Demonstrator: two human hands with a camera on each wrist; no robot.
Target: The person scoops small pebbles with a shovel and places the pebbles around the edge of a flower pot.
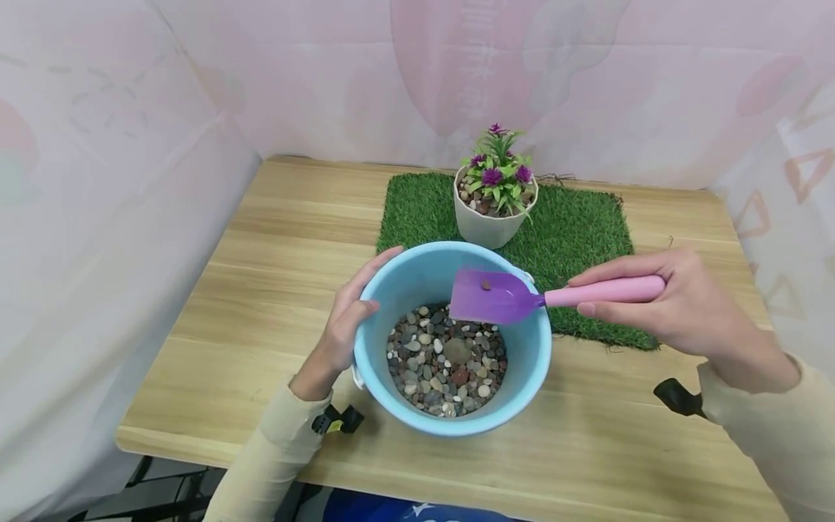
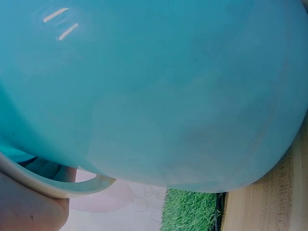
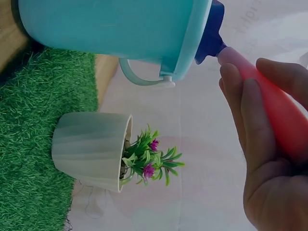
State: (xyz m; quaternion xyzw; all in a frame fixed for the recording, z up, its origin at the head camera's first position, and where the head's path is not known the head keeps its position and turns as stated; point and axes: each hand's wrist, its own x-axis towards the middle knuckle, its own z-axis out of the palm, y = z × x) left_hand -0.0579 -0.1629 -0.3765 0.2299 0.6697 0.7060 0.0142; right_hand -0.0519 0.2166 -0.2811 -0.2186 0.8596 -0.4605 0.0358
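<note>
A light blue bucket [image 1: 541, 362] with pebbles [image 1: 424, 362] in its bottom stands on the table in the head view. My left hand [image 1: 342, 322] holds its left side, the thumb at the rim and the fingers along the outside wall. My right hand [image 1: 685, 304] grips the pink handle of a small shovel [image 1: 607, 291]. The shovel's translucent purple blade [image 1: 496, 301] lies over the bucket's opening and bears one small brown pebble [image 1: 485, 286]. In the right wrist view, fingers and thumb wrap the shovel handle [image 3: 269, 106], beside the bucket's rim.
Behind the bucket, a white flowerpot [image 1: 485, 228] with a purple-flowered plant [image 1: 499, 174] and pebbles stands on a green turf mat [image 1: 580, 246]. The wooden table [image 1: 248, 304] has pale printed cloth [image 1: 326, 87] at its back and sides. The bucket's white handle [image 3: 139, 79] hangs at its side.
</note>
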